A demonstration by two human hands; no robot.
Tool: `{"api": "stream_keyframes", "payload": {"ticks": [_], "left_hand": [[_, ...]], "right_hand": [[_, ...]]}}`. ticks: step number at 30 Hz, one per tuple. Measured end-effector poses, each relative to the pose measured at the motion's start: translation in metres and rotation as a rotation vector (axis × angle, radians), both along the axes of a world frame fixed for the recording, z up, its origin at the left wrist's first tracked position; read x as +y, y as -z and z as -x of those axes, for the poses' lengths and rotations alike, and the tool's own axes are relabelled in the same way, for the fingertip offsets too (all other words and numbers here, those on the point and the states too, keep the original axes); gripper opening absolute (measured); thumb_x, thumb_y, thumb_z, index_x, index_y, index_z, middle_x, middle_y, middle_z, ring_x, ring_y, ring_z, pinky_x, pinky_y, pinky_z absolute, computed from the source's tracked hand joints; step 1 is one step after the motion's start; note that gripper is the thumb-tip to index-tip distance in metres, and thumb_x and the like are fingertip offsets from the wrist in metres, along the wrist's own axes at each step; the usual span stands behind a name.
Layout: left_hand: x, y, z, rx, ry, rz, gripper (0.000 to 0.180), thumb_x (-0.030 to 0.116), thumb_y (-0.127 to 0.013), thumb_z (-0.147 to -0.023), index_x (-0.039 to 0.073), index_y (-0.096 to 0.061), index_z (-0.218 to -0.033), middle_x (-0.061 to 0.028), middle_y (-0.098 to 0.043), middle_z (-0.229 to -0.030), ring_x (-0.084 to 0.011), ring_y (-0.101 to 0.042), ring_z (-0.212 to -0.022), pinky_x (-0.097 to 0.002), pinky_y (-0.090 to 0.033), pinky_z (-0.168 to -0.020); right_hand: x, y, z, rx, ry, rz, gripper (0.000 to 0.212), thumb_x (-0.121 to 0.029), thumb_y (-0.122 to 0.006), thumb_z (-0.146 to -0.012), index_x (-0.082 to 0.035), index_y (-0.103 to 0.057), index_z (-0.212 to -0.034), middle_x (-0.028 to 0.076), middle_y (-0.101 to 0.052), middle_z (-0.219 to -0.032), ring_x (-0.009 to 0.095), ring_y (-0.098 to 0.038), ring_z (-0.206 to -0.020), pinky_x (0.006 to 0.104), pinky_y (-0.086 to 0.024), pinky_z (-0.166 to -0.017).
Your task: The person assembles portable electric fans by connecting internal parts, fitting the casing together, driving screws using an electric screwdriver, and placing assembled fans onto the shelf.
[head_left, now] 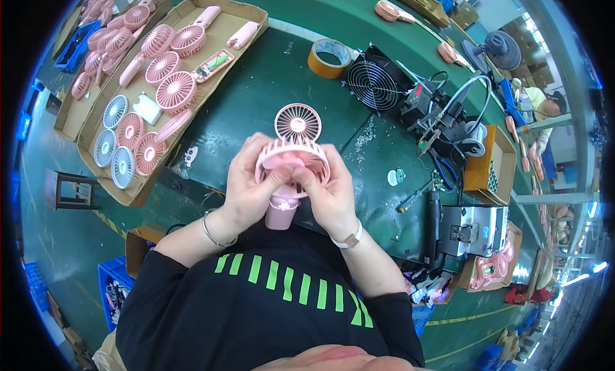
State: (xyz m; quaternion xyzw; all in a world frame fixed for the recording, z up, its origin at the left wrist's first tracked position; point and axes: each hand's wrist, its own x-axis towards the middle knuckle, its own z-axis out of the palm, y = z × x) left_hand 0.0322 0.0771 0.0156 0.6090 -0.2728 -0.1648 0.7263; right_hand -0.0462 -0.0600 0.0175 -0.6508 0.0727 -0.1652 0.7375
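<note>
Between my two hands is a pink handheld fan (282, 212), its round head toward the far side and its handle pointing back at my body. My left hand (251, 176) wraps the left rim of the head, thumb pressed on the middle. On the right rim, my right hand (331, 185) grips in the same way, its thumb close to the other. Both thumbs and the fan's own parts hide some of the hub. Just beyond the held fan, a loose pink round fan grille (298, 122) lies on the green work table (237, 89).
At the left, a cardboard tray (256, 16) holds fan parts and grilles. Tape (330, 57), a black cooling fan (373, 84) and a soldering machine (429, 112) stand at the back. To the right lie a screwdriver (413, 201), pliers (445, 170), an electric screwdriver (434, 230) and a screw box (487, 169).
</note>
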Motion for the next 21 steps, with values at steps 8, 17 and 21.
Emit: {"api": "stream_keyframes", "payload": {"ticks": [8,17,21], "left_hand": [[0.025,0.01,-0.017,0.577,0.303,0.155,0.04,0.013,-0.056,-0.09,0.003,-0.038,-0.124,-0.0128,-0.062,-0.086,-0.0174,-0.065,-0.066,-0.0263,-0.053,-0.055],[0.017,0.012,-0.036,0.598,-0.06,0.163,0.049,0.005,-0.067,-0.084,0.005,-0.04,-0.125,-0.0114,-0.062,-0.103,-0.0185,-0.064,-0.087,-0.0315,-0.056,-0.073],[0.001,0.006,-0.019,0.712,0.099,0.14,0.052,0.012,-0.07,-0.086,0.005,-0.039,-0.127,-0.0102,-0.061,-0.105,-0.0168,-0.064,-0.087,-0.0299,-0.057,-0.068]], "right_hand": [[-0.047,-0.009,-0.062,0.009,0.182,0.936,0.048,-0.023,-0.067,-0.086,0.003,-0.048,-0.123,0.026,-0.054,-0.121,0.037,-0.053,-0.113,0.0421,-0.042,-0.097],[-0.04,-0.006,-0.056,0.072,-0.041,0.886,0.085,-0.009,-0.079,-0.066,-0.007,-0.038,-0.14,0.017,-0.04,-0.127,0.036,-0.045,-0.123,0.0417,-0.043,-0.102],[-0.031,0.001,-0.015,-0.099,-0.05,0.108,0.092,-0.01,-0.091,-0.056,-0.006,-0.041,-0.133,0.009,-0.033,-0.133,0.023,-0.043,-0.126,0.0381,-0.043,-0.104]]}}
